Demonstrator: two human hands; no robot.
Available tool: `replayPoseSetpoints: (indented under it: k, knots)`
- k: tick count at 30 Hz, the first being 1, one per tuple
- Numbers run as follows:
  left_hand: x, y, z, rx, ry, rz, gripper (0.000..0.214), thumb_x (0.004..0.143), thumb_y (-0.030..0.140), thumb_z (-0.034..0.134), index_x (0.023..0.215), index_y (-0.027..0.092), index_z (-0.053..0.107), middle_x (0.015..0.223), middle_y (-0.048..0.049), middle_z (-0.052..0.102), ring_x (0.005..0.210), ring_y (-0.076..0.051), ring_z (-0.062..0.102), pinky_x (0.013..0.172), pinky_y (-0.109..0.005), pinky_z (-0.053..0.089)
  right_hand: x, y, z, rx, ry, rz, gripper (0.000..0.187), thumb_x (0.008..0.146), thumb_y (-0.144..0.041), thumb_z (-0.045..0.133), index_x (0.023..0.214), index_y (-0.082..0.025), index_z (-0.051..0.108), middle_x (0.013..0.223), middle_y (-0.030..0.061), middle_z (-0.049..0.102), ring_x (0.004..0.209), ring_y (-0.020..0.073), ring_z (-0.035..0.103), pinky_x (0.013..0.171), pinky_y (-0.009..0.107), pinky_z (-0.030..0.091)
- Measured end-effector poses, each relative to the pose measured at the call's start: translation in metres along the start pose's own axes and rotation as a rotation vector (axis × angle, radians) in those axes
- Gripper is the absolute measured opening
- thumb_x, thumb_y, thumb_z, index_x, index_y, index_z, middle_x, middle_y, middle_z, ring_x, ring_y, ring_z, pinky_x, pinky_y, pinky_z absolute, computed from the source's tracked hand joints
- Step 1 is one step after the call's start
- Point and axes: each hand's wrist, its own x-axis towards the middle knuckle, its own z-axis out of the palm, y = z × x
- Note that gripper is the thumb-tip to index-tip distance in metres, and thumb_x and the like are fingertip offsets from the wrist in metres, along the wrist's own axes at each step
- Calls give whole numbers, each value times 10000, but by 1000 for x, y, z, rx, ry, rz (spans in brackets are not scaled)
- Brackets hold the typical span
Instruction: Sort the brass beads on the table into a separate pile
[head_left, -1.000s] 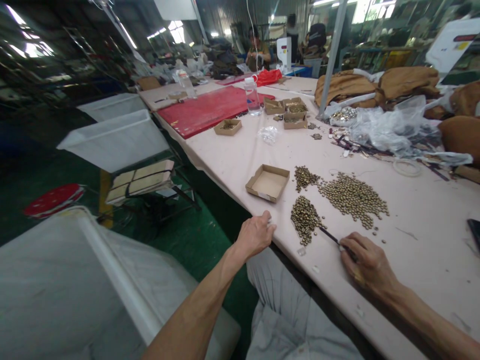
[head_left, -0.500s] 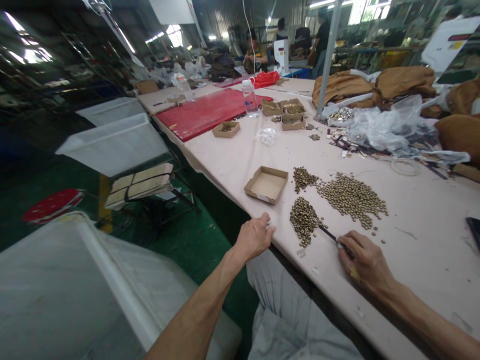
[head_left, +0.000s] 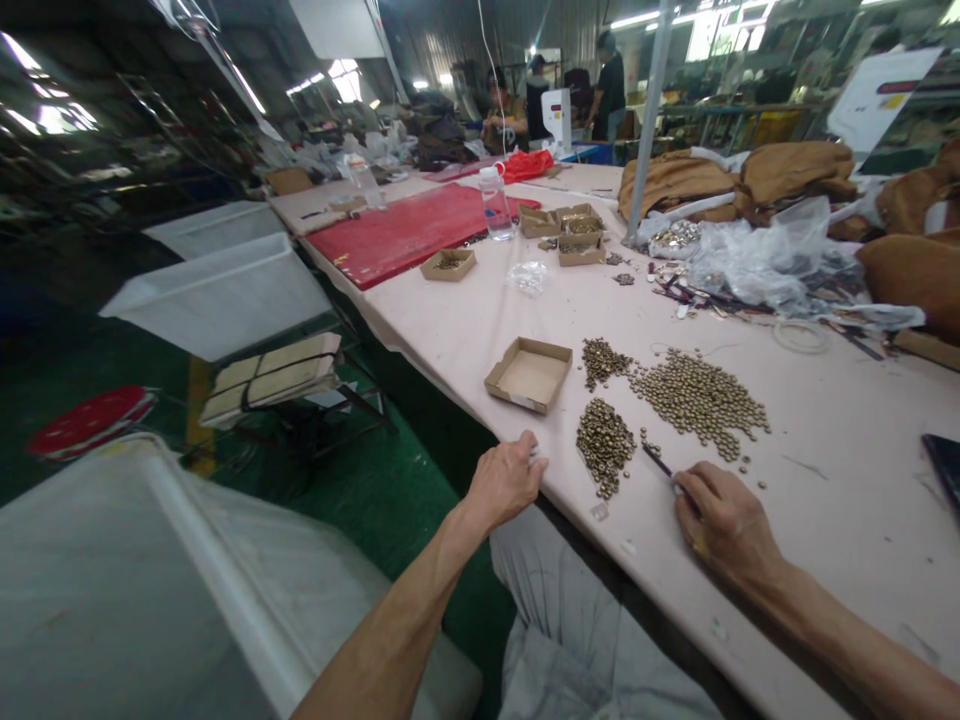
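Note:
My right hand is closed round a thin dark stick; its tip touches the table beside a few stray brass-coloured pieces. Left of the tip lies a dense heap of small round brass-coloured pieces. Beyond it are a smaller heap and a wide, flatter spread of similar pieces. At the table's near edge rests my left hand, fingers curled; a whitish bit shows at the fingertips, too small to name. Just past that hand sits a shallow cardboard box with a bare bottom.
Small cardboard boxes of metal parts, a clear bottle and a red sheet lie farther back. Plastic bags and brown bundles fill the right. White bins stand left on the floor. People work behind.
The stick's tip has come slightly away from the near heap, leaving a gap with a few stray pieces. My left hand stays at the edge. The view has shifted a little.

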Motion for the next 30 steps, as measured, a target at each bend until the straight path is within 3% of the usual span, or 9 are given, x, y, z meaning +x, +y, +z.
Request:
replayPoseSetpoints:
  k: [20,30]
  knots:
    - [2,0,-8,15,4,13,248,996,429,415,1118,243,524,955,-75,738,881,-224,711,767,-293,462,1,-5,10,26,67,70,197,883,-147,554,1053,-177,649,938,95,632,847,208,578,761,346,472]
    - [-1,1,-10,27,-14,-18,259,990,426,427,1150,246,522,1014,-85,736,962,-239,709,811,-308,472,4,-7,13,40,90,71,200,892,-149,554,1064,-187,648,951,91,631,864,210,578,754,336,461]
